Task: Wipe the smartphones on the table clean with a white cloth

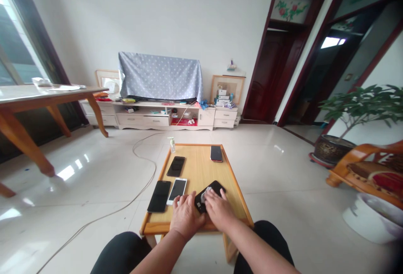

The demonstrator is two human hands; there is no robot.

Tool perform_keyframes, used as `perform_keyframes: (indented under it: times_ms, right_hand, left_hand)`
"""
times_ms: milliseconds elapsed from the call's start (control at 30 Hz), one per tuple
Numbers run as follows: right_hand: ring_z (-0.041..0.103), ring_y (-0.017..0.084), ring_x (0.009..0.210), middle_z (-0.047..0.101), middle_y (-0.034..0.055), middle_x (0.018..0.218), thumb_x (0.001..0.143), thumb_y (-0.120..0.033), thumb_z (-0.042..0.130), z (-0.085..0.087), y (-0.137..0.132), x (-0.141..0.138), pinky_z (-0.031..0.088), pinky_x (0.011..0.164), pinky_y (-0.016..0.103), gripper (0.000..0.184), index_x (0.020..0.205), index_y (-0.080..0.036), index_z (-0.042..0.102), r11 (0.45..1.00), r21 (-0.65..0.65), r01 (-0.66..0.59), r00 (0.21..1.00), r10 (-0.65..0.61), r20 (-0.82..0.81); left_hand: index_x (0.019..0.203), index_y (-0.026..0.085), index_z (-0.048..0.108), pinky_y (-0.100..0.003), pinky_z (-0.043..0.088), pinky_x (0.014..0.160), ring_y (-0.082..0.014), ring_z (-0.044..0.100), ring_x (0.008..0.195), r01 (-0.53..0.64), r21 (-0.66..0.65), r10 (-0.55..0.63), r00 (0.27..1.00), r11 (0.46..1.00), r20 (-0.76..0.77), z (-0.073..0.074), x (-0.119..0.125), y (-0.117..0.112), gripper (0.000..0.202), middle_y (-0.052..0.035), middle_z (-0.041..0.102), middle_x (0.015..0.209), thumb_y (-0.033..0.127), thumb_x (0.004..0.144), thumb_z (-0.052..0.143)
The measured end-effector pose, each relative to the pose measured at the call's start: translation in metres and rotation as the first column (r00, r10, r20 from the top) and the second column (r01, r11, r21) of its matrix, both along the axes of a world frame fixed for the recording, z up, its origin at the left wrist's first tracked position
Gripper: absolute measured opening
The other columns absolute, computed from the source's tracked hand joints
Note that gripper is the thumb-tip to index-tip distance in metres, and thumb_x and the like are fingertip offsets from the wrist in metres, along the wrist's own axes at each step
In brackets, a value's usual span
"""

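On a small wooden table [201, 169], a black smartphone [217, 186] lies at a slant near the front edge. My left hand [187, 217], fingers curled, grips its near left end. With a white wipe [206, 194] under the fingers, my right hand [220, 210] presses on the phone's surface. Just left of my left hand are a white smartphone [178, 191] and a larger black phone [159, 196]. Another dark phone [176, 166] lies beyond these, and a phone with a red edge [216, 154] is at the far right corner.
A clear pump bottle [172, 145] stands at the table's far left corner. The raised wooden rim [237, 185] edges the tabletop. A cable [126, 206] runs over the floor at left. My knees flank the table; a potted plant [335, 150] and wooden chair [371, 169] stand right.
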State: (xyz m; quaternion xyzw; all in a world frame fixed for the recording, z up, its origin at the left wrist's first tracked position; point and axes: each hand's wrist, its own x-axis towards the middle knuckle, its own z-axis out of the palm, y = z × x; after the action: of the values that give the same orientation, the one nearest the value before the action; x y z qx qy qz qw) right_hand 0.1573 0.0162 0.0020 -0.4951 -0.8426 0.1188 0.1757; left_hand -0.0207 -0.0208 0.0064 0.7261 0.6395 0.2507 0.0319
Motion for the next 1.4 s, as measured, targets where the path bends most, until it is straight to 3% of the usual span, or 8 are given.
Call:
perform_keyframes:
  times_ms: [133, 367, 567, 800, 1033, 1100, 1267, 1400]
  right_hand:
    - [0.035, 0.025, 0.147, 0.048, 0.0117, 0.153, 0.103, -0.027, 0.033, 0.0, 0.002, 0.017, 0.018, 0.123, 0.052, 0.046, 0.143, -0.021, 0.054, 0.969, 0.014, 0.246, 0.969, -0.246, 0.033]
    - [0.042, 0.02, 0.143, 0.053, 0.005, 0.149, 0.105, -0.031, 0.031, -0.008, -0.037, 0.001, 0.023, 0.123, 0.044, 0.045, 0.142, -0.027, 0.056, 1.0, -0.01, 0.016, 0.999, -0.016, -0.043]
    - [0.042, 0.025, 0.143, 0.055, 0.0104, 0.148, 0.102, -0.029, 0.037, 0.014, 0.0, 0.021, 0.024, 0.121, 0.048, 0.041, 0.133, -0.021, 0.063, 0.947, -0.03, 0.32, 0.947, -0.319, 0.037]
    - [0.046, 0.02, 0.14, 0.058, 0.0058, 0.145, 0.101, -0.025, 0.035, 0.007, -0.018, -0.018, 0.028, 0.12, 0.04, 0.043, 0.135, -0.025, 0.061, 0.998, -0.021, -0.058, 0.998, 0.057, -0.038]
    - [0.047, 0.023, 0.139, 0.06, 0.0098, 0.142, 0.099, -0.023, 0.04, 0.03, 0.027, 0.014, 0.027, 0.119, 0.044, 0.04, 0.131, -0.022, 0.064, 0.964, -0.039, 0.263, 0.965, -0.263, 0.012]
    - [0.044, 0.023, 0.141, 0.058, 0.01, 0.145, 0.098, -0.022, 0.041, 0.026, 0.024, 0.01, 0.026, 0.12, 0.043, 0.04, 0.132, -0.022, 0.064, 0.965, -0.039, 0.26, 0.966, -0.259, 0.009]
    - [0.044, 0.021, 0.141, 0.056, 0.006, 0.147, 0.099, -0.024, 0.04, 0.009, -0.007, -0.008, 0.027, 0.12, 0.039, 0.041, 0.133, -0.024, 0.063, 1.0, -0.015, 0.003, 0.999, -0.004, -0.051]
    - [0.045, 0.024, 0.141, 0.057, 0.0081, 0.146, 0.098, -0.025, 0.041, 0.0, -0.01, 0.013, 0.024, 0.121, 0.046, 0.04, 0.13, -0.023, 0.064, 0.976, 0.033, 0.216, 0.975, -0.213, -0.06]
  left_hand:
    - [0.133, 0.023, 0.052, -0.048, 0.023, 0.115, -0.0314, 0.054, 0.122, 0.012, -0.015, -0.012, 1.0, 1.0, -0.016, 0.005, 0.001, -0.002, 0.07, -0.0099, 0.068, 0.123, 0.041, 0.068, 0.07]
    - [0.129, 0.024, 0.052, -0.047, 0.022, 0.115, -0.0288, 0.053, 0.123, 0.018, -0.03, -0.017, 1.0, 0.999, 0.007, 0.005, 0.002, -0.004, 0.06, -0.0077, 0.069, 0.119, 0.043, 0.074, 0.067]
    - [0.125, 0.024, 0.055, -0.045, 0.024, 0.112, -0.0291, 0.055, 0.117, 0.021, -0.033, -0.021, 1.0, 0.999, 0.003, 0.011, 0.001, -0.007, 0.062, -0.0067, 0.069, 0.115, 0.039, 0.068, 0.072]
    - [0.125, 0.025, 0.055, -0.044, 0.027, 0.107, -0.0279, 0.057, 0.113, 0.026, -0.02, -0.026, 0.999, 0.999, 0.033, 0.011, -0.001, -0.01, 0.05, -0.0069, 0.069, 0.116, 0.041, 0.078, 0.062]
    - [0.127, 0.025, 0.053, -0.044, 0.026, 0.107, -0.0296, 0.053, 0.118, 0.016, -0.128, -0.018, 1.0, 0.992, -0.012, 0.016, 0.004, -0.007, 0.063, -0.0077, 0.067, 0.12, 0.041, 0.068, 0.069]
    - [0.127, 0.025, 0.053, -0.044, 0.026, 0.107, -0.0292, 0.053, 0.118, 0.022, -0.131, -0.024, 1.0, 0.991, -0.009, 0.017, 0.005, -0.006, 0.063, -0.0076, 0.067, 0.121, 0.041, 0.069, 0.068]
    - [0.123, 0.026, 0.056, -0.043, 0.028, 0.105, -0.0279, 0.055, 0.116, 0.013, -0.123, -0.014, 1.0, 0.992, -0.01, 0.019, 0.008, -0.005, 0.05, -0.0072, 0.068, 0.117, 0.044, 0.076, 0.062]
    - [0.125, 0.024, 0.056, -0.045, 0.028, 0.106, -0.0304, 0.053, 0.12, -0.015, -0.171, 0.004, 0.998, 0.985, -0.063, 0.022, 0.012, -0.002, 0.057, -0.0094, 0.065, 0.123, 0.042, 0.071, 0.065]
